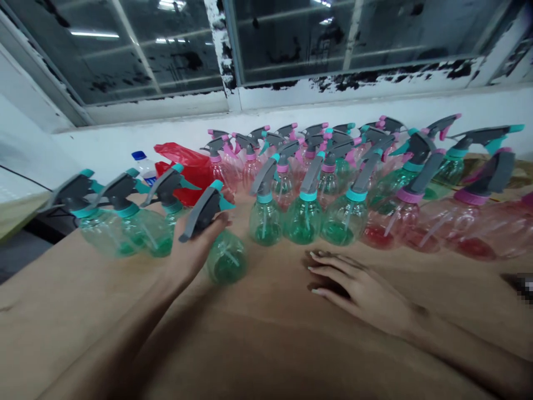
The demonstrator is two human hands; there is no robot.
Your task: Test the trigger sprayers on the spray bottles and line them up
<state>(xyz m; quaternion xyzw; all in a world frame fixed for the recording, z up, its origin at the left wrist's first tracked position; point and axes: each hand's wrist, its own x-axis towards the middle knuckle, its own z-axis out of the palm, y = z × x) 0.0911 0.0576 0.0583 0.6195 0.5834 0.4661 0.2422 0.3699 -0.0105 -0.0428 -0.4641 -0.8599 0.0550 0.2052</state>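
Note:
My left hand (195,244) is wrapped round the neck of a green spray bottle (228,261) with a grey and teal trigger head. That bottle is tilted, and its base is over the wooden table; whether it touches the wood I cannot tell. Over the table my right hand (353,283) is stretched out, palm down, fingers spread and holding nothing. Just beyond its fingertips stands a green spray bottle (339,222), in a front row with other green and pink ones. Left of my left hand, several green spray bottles (104,230) stand together.
Pink spray bottles (381,222) continue the row to the right, with more crowded behind. A red plastic bag (191,166) and a clear bottle with a blue cap (144,166) are at the back left. The wooden table (266,344) meets a white wall (125,136) under windows.

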